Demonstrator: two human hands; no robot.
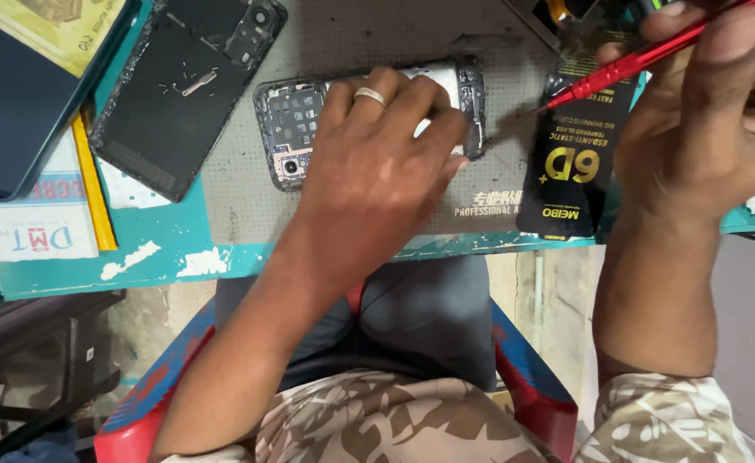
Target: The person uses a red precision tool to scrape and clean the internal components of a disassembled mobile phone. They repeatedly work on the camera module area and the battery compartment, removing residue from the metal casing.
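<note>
Nearest the camera, the person's lap and the red and blue chair (532, 386) sit below the edge of the teal worktop (223, 261). Just past that edge the left hand (369, 163) lies palm down, its grip spread flat with the fingers pressed on the opened phone (296, 129), apparently to pin it to the grey mat (249, 206) so it cannot slide. The phone lies lengthwise under that hand, back removed; its camera end and bare circuit parts show to the left of the grip, its other end just beyond the fingertips. To the right, well apart, the right hand (703, 120) has its grip pinched around a red screwdriver (643, 60), the thin tip angled down toward the phone's right end, held like a pen, likely for fine control. Beneath that hand lies a black packet with gold lettering (570, 163). Farther left of the left hand, the detached black back cover (180, 86) lies inner face up, set aside beside a dark blue phone (17, 94) and papers
</note>
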